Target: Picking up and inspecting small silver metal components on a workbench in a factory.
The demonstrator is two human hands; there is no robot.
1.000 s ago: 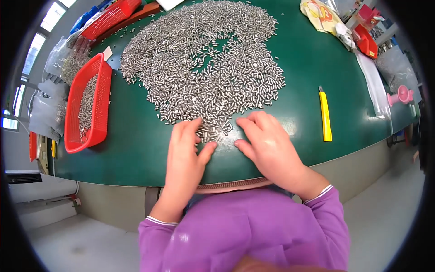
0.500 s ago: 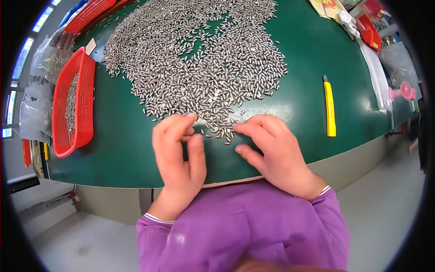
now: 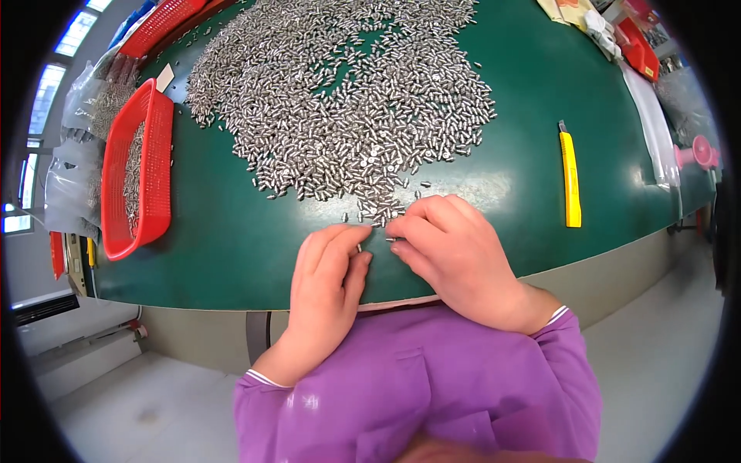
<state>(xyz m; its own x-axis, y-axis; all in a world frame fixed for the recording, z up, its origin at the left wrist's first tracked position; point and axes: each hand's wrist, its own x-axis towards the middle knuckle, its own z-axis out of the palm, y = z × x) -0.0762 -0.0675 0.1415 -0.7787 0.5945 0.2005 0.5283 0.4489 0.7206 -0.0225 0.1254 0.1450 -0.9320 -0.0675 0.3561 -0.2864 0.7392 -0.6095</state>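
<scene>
A wide heap of small silvery metal parts, pointed like tiny bullets [image 3: 309, 143], spreads over the green tabletop [image 3: 525, 177] and narrows toward me. At its near tip, my left hand [image 3: 324, 274] has thumb and fingers closed round one small metal part [image 3: 359, 248], which peeks out between them. Just to the right, my right hand [image 3: 459, 251] pinches another such part [image 3: 391, 239] between thumb and forefinger. The fingertips of both hands almost meet, and a few loose parts lie right beyond them.
A red plastic basket [image 3: 158, 204] with more metal parts stands on the left; another red basket [image 3: 158, 27] is behind it. Clear bags [image 3: 73, 189] sit at the left edge. On the right lie a yellow utility knife [image 3: 571, 181] and a pink plastic object [image 3: 701, 153].
My left hand has moved right and its thumb and fingers have closed on a part. My right hand has shifted slightly left and pinched a part. The view has swung a little.
</scene>
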